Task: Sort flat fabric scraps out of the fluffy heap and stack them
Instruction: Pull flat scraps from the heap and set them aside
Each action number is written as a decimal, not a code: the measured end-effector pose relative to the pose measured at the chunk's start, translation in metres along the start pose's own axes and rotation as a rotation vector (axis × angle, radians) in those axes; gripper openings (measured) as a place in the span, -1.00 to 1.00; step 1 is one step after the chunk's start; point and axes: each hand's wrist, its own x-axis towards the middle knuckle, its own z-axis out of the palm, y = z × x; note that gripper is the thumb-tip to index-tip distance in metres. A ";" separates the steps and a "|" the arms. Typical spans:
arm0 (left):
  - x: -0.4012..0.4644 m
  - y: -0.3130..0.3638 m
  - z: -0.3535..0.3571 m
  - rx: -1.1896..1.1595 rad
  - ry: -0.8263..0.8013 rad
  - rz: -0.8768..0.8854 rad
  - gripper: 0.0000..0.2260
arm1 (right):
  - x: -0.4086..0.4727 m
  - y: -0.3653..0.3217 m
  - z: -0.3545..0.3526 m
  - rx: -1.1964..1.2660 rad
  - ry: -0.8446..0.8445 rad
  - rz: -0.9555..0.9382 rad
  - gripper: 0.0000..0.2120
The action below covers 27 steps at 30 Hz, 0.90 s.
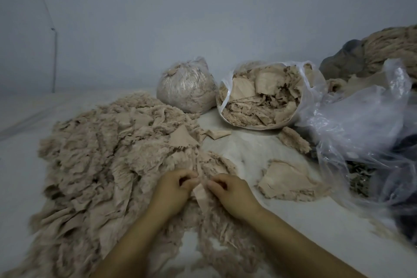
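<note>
A wide fluffy beige heap of furry scraps covers the left and middle of the surface. At its near edge my left hand and my right hand sit close together, both pinching one flat beige fabric scrap that hangs between them. Right of the hands lies a low stack of flat scraps. A lone flat scrap lies farther back, and a triangular one rests on the heap.
A tied clear bag of fluff and an open bag of scraps stand at the back. Loose crumpled plastic and dark cloth fill the right side. A furry piece lies by the open bag. A grey wall rises behind.
</note>
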 end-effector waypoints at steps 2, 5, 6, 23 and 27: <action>-0.007 0.006 0.001 -0.038 -0.114 0.131 -0.81 | 0.002 -0.008 0.001 0.272 0.012 0.128 -0.60; -0.022 0.015 0.009 0.042 -0.297 0.302 -0.89 | 0.006 -0.016 0.002 0.642 -0.022 0.243 -0.66; -0.025 0.017 0.010 0.023 -0.261 0.316 -0.92 | 0.006 -0.017 0.002 0.698 -0.006 0.252 -0.71; 0.014 0.022 -0.031 0.120 0.047 -0.125 -0.59 | -0.032 -0.018 0.006 -0.173 -0.186 -0.063 -0.77; 0.024 0.020 -0.036 0.172 -0.150 -0.253 -0.88 | -0.024 -0.018 0.006 -0.106 -0.047 0.038 -0.78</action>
